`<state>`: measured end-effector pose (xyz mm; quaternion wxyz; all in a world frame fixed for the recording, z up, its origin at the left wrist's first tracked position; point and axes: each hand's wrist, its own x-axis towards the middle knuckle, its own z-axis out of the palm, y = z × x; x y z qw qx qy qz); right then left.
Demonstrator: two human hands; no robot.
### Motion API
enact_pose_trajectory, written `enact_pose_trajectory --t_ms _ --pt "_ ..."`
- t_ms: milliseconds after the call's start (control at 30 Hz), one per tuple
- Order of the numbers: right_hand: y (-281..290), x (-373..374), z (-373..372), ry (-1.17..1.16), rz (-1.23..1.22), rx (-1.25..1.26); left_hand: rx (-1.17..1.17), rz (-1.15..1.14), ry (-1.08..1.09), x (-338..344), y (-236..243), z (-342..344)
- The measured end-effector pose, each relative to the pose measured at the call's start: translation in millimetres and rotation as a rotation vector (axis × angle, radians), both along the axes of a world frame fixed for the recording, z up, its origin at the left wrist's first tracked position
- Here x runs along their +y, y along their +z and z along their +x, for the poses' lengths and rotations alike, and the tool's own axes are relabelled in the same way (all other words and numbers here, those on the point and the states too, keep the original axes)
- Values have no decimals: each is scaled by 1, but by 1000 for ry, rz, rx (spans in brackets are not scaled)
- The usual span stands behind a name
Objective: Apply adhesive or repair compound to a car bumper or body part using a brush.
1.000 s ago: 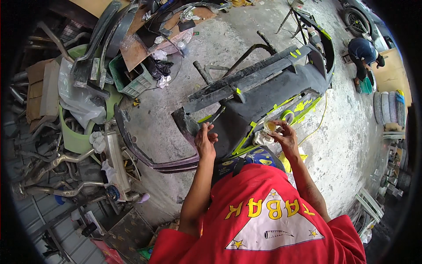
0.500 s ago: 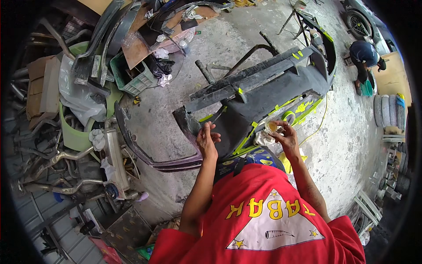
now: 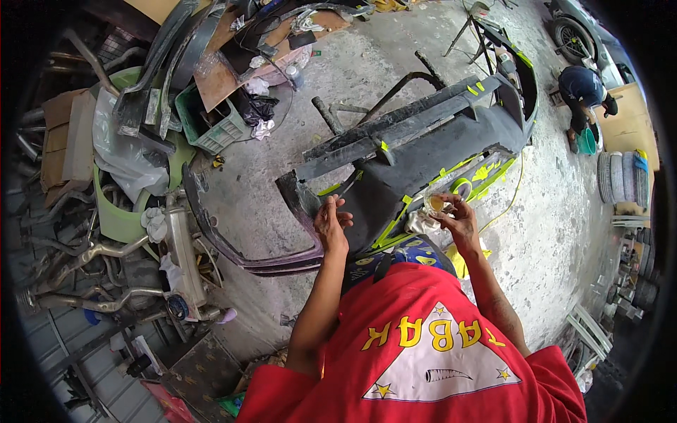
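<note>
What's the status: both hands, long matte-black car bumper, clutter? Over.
Right hand pinching small, round, yellowish translucent item. Left hand raised, loosely curled, grip unclear. Bumper bears yellow-green tape strips. Clutter: crumpled white cloth beside right hand.

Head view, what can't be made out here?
Head view:
Small round yellowish item: too small to identify, partly covered by the right hand.
Left hand: whether it holds anything, hidden by its curled fingers.
Car: cut off by the fisheye rim.
Green crate: contents partly hidden by brown board.
</note>
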<state>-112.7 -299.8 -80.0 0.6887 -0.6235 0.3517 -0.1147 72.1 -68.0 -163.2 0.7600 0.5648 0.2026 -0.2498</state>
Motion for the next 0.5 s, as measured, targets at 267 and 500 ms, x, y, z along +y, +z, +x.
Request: enact_pose_trajectory --t_ms 267,500 --pt "2 1 2 -3 46 -5 -16 -4 -33 4 2 -3" --pt "4 2 3 5 33 9 -13 8 -32 4 8 -5"
